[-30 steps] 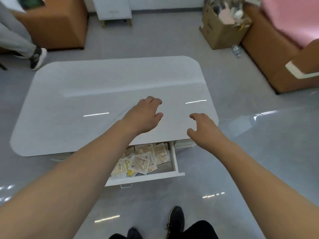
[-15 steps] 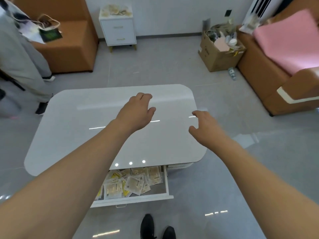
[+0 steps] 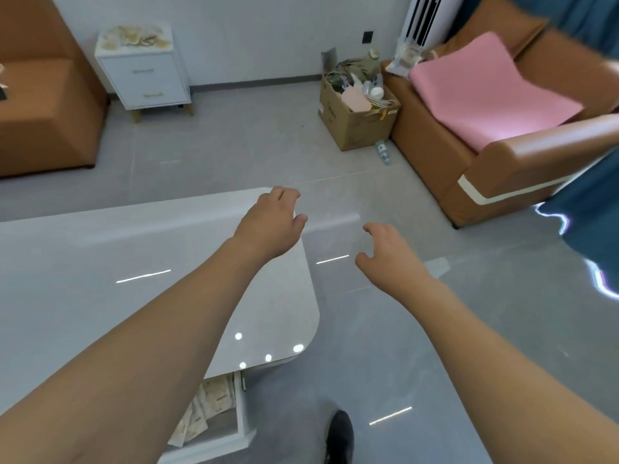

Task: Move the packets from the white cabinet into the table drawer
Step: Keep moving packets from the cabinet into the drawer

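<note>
You're looking down across the white bench point(image 3: 100, 296), its glossy top filling the left half of the frame and catching small ceiling-light glints near its rounded lower-right corner. Your left hand point(image 3: 271, 226) is hanging over the bench's right edge, grip loose, fingers lightly curled and holding nothing. Your right hand point(image 3: 388, 256) is hovering over the grey floor point(image 3: 234, 155) at centre right, grip likewise relaxed and empty.

Under the bench, at the bottom centre, the drawer point(image 3: 243, 426) is standing open, and packets point(image 3: 214, 400) are lying inside it, partly hidden behind your left forearm. Up in the upper left, the white cabinet point(image 3: 144, 78) is standing against the wall, with more packets point(image 3: 134, 36) piled on its top.

Around you, a brown sofa point(image 3: 43, 122) is sitting at the far left edge, a cardboard box point(image 3: 355, 125) stuffed with clutter is resting at upper centre right, and a brown armchair point(image 3: 522, 152) with a pink cushion point(image 3: 485, 88) is filling the upper right. A dark shoe point(image 3: 340, 437) is showing at the bottom.
</note>
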Demonstrator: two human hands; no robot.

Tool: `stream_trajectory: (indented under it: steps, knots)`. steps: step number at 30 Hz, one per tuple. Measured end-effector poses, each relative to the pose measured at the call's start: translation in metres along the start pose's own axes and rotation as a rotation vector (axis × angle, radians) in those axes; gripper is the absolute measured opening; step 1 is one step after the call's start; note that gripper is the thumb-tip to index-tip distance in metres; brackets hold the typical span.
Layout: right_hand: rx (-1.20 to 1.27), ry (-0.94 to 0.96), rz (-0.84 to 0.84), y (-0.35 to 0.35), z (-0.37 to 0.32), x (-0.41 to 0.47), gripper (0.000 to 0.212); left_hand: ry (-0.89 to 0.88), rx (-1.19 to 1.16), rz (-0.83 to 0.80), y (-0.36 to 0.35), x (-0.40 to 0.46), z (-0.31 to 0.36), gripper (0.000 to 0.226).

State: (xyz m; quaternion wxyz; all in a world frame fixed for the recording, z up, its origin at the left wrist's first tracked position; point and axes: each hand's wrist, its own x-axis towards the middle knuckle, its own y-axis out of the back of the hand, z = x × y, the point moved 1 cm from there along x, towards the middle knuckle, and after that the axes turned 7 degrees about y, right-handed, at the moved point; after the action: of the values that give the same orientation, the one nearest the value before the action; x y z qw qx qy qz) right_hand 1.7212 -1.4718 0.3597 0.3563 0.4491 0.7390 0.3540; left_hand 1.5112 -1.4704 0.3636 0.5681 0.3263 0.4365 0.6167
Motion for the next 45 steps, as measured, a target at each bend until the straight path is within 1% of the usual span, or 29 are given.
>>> stream_trajectory:
  steps: [3,6,11,17,22,31,35,38,41,45]
  knots:
    - [-0.011,-0.021,0.001,0.040,0.047,0.018,0.058,-0.022,-0.011,-0.009,-0.015,0.032,0.055,0.047]
    - [-0.014,-0.025,0.016,0.073,0.079,0.037,0.058,-0.054,-0.015,-0.001,-0.019,0.064,0.099,0.047]
    - [-0.005,-0.007,0.003,0.102,0.105,0.082,0.059,-0.066,-0.009,0.022,-0.018,0.120,0.131,0.047]
    - [-0.042,0.054,-0.025,0.124,0.108,0.175,0.059,0.016,-0.028,0.057,-0.016,0.205,0.115,0.047]
    - [-0.075,0.091,-0.041,0.155,0.101,0.264,0.059,0.090,-0.047,0.074,-0.001,0.285,0.103,0.047]
    - [-0.081,0.181,-0.048,0.220,0.094,0.414,0.059,0.185,-0.040,0.122,0.038,0.426,0.109,0.047]
    - [-0.065,0.236,-0.047,0.259,0.094,0.494,0.060,0.243,-0.035,0.176,0.059,0.499,0.119,0.048]
    - [-0.075,0.277,-0.056,0.279,0.083,0.552,0.059,0.251,-0.028,0.213,0.078,0.547,0.119,0.047]
    - [-0.078,0.318,-0.075,0.287,0.063,0.607,0.059,0.272,-0.031,0.241,0.099,0.591,0.103,0.047]
    - [-0.090,0.367,-0.112,0.288,0.026,0.687,0.060,0.333,-0.021,0.270,0.126,0.653,0.058,0.047]
